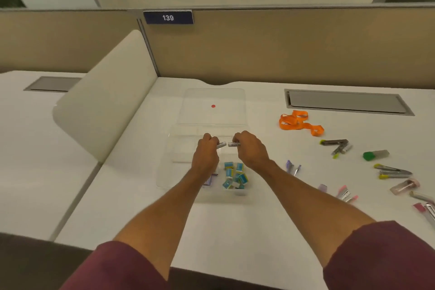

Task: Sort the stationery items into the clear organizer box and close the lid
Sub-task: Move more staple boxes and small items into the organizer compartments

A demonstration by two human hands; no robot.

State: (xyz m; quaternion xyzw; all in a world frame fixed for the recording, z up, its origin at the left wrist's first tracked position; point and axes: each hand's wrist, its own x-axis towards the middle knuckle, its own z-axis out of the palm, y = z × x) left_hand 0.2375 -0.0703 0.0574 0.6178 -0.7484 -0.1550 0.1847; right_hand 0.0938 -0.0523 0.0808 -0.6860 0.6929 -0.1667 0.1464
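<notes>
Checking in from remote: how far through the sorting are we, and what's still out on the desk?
Early-to-middle. Done: a pile of small blue boxes sits in the open organizer. In hand: the left hand and right hand each hold a small silver item over the box. Left: the orange lanyard, staplers, green-capped item and other pieces on the right; the lid is still open.

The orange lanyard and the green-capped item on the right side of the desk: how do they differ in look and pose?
The orange lanyard is a soft strap lying in loose loops; the green-capped item is a short rigid piece lying straight. The lanyard is one colour; the other has a green end and a pale body. The lanyard lies farther from the person. Both rest on the desk, outside the organizer box.
</notes>
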